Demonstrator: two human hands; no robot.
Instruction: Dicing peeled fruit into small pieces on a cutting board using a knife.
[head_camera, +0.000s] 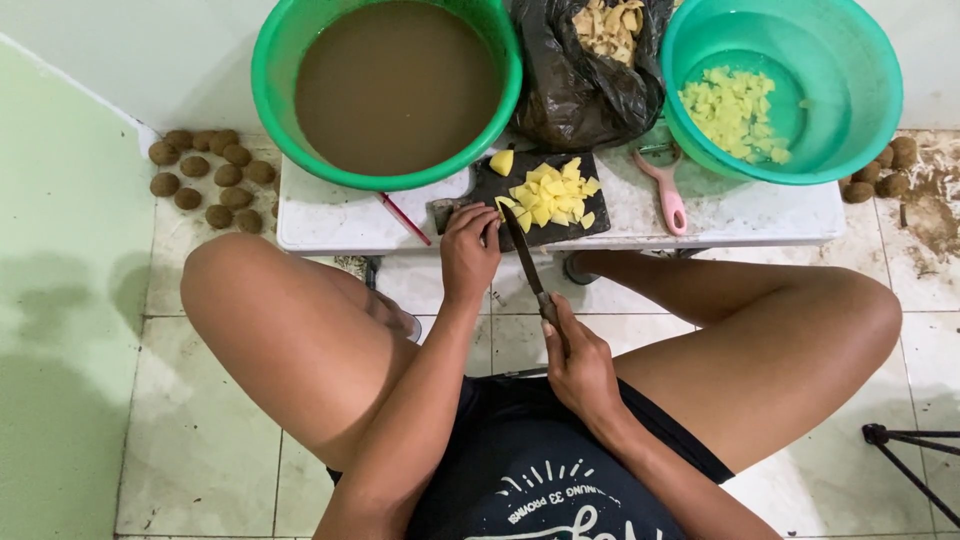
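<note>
The right hand (578, 365) is wrapped closed around the handle of a long dark-bladed kitchen knife (527, 262), whose tip reaches forward to the near edge of a small black rectangular cutting board (486, 187). The left hand (468, 250) rests at the board's front left corner with its fingers curled down, pressed against the board just beside the blade; whether it pins a piece of potato under the fingertips cannot be told. On the board lies a heap of pale yellow diced potato cubes (550, 196), with one larger yellow chunk (502, 161) set apart toward the back. The board sits on a low white table (340, 220) between the person's bare knees. Behind it stand a large green plastic basin of muddy brown water (390, 85), a crumpled black plastic bag holding pale peelings (585, 75), and a teal plastic basin with more yellow potato cubes in clear water (760, 100). A pink-handled peeler (668, 192) lies on the table right of the board, and a thin red stick (405, 218) to its left. Round brown unpeeled potatoes (205, 175) lie on the tiled floor at the left, and a few more sit at the right by the teal basin. The blade runs very near the left fingers, so I judge a slip could nick them; the small board hangs near the table's edge and might slide, and cubes could roll off.
</note>
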